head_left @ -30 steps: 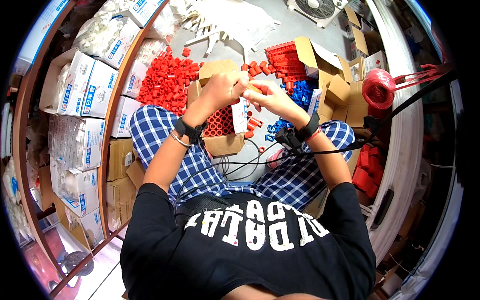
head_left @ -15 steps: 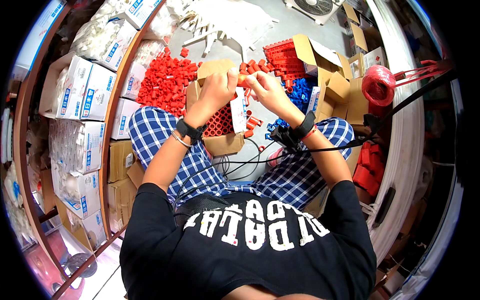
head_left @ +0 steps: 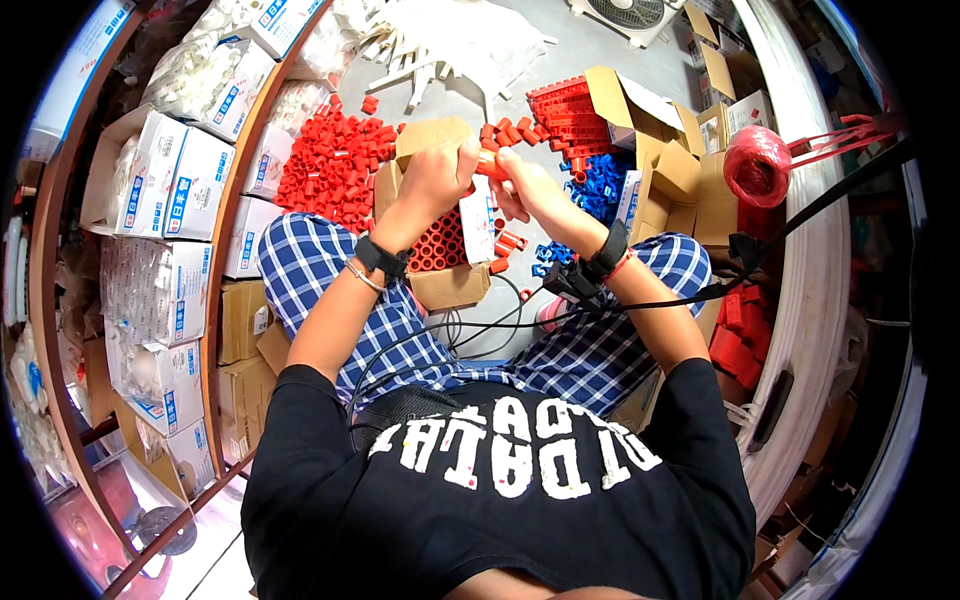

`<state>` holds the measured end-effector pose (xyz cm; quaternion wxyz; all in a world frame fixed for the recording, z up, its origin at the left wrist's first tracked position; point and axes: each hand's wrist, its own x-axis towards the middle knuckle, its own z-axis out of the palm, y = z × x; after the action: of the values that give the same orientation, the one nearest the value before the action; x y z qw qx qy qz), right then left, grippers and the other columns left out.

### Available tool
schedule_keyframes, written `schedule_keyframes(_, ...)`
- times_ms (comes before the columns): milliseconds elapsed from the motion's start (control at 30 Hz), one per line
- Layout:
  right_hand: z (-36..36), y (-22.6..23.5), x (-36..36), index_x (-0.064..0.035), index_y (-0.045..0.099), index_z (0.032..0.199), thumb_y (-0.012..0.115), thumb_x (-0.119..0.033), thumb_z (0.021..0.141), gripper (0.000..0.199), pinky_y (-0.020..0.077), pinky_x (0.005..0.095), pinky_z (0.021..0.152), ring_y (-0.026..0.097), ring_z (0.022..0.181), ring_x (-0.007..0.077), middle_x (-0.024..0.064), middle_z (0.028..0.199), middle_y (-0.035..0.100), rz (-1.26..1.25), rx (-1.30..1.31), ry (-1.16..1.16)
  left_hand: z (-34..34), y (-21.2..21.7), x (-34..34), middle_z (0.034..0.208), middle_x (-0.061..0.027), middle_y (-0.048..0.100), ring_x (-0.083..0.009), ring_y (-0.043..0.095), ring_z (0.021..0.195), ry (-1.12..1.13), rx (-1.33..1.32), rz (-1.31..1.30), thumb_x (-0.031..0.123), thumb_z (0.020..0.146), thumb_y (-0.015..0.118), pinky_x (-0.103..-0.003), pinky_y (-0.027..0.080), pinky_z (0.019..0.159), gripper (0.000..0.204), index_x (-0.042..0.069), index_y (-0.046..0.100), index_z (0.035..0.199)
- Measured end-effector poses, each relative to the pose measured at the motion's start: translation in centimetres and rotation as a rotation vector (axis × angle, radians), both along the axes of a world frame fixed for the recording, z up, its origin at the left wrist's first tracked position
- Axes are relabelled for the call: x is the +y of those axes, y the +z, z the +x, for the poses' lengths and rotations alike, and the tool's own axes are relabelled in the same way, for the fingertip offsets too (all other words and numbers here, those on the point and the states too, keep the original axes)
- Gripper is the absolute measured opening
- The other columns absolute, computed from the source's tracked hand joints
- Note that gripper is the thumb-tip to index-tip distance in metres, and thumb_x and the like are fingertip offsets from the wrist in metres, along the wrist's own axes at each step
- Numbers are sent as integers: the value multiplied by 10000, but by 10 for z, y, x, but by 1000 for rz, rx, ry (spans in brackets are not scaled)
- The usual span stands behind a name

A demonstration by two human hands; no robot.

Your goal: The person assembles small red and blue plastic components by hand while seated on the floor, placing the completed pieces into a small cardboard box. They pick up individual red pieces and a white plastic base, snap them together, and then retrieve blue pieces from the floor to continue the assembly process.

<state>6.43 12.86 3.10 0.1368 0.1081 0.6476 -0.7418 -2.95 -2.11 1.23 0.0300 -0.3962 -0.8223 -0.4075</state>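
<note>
In front of me both hands meet over an open cardboard box. A red plastic pipe coupling is held between them. My left hand is closed, with thumb and fingers on the coupling's left end. My right hand grips its right side, some fingers curled below it. Inside the box, red couplings stand on end in rows, open ends up. A few loose red couplings lie just right of the box. The box's far part is partly hidden behind my hands.
A heap of red fittings spreads to the left. Red pieces and blue fittings lie to the right, beside open cartons. Black cables cross before my legs. A shelf of boxes stands left; a fan sits far off.
My right hand's fingers have shifted and dropped lower on the coupling, so more of it shows between the hands. My left hand stays nearly in place.
</note>
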Motion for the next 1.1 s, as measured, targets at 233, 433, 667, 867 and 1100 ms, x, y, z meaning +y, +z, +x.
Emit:
schedule_keyframes(233, -8, -31, -8, -36, 488, 999, 359, -357, 994, 346, 436, 223, 527, 462, 578, 54, -4, 733, 484, 78, 185, -144, -4, -9, 6, 690, -217, 585, -384, 589, 690, 118, -293, 137, 359, 990, 278, -440, 455, 646, 510, 1, 584, 795)
schedule_keyframes(433, -2, -30, -19, -81, 284, 1263, 366, -358, 988, 399, 539, 321, 670, 558, 764, 121, 68, 951, 503, -64, 92, -107, 5, -19, 14, 862, -89, 614, -196, 595, 758, 128, -536, 227, 417, 1004, 214, -324, 467, 701, 514, 47, 570, 977)
schedule_keyframes(667, -7, -36, -19, -70, 261, 1203, 405, -287, 979, 343, 527, 283, 633, 572, 709, 127, 106, 983, 514, -81, 42, -212, 8, -35, 21, 906, -105, 580, -137, 564, 741, 14, -945, 416, 498, 984, 211, -266, 474, 674, 570, 15, 497, 1080)
schedule_keyframes(867, -13, -42, -14, -30, 384, 1088, 439, -259, 970, 264, 441, 236, 526, 520, 608, 96, 60, 818, 520, 28, 92, -335, -1, -30, 22, 879, -89, 611, -140, 588, 720, 64, -434, 348, 277, 901, 545, -262, 475, 635, 310, 33, 535, 1094)
schedule_keyframes(1100, -16, -57, -8, -8, 384, 1103, 465, -234, 961, 280, 485, 267, 610, 559, 695, 118, 96, 916, 567, 263, 188, -280, -14, -26, 3, 890, -2, 594, -42, 514, 663, -165, -882, 193, 194, 889, 582, -187, 421, 575, 244, 59, 576, 1093)
